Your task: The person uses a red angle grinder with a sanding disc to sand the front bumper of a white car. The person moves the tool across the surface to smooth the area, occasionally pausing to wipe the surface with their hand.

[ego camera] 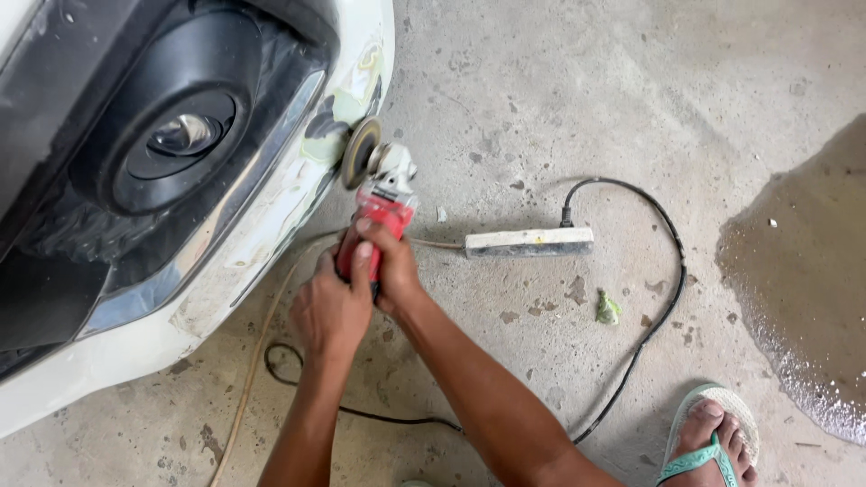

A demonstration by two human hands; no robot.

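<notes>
Angle grinder, red body with grey gear head, sits low beside the white car bumper. Its round sanding disc stands on edge and touches the bumper's corner, where the paint shows greenish and grey worn patches. Left hand wraps the rear of the red body from below; grip is closed tight around it. Right hand covers the body from the right side, fingers curled over the top; grip likewise closed on the grinder. Both forearms enter from the bottom edge.

Black fog-lamp recess lies left of the disc, in the bumper. On the concrete floor: a white extension block just right of the hands, black cable looping from its far end back toward the person, a tan hose running under the left arm. Wet dark patch at right. A foot in a green flip-flop shows at bottom right.
</notes>
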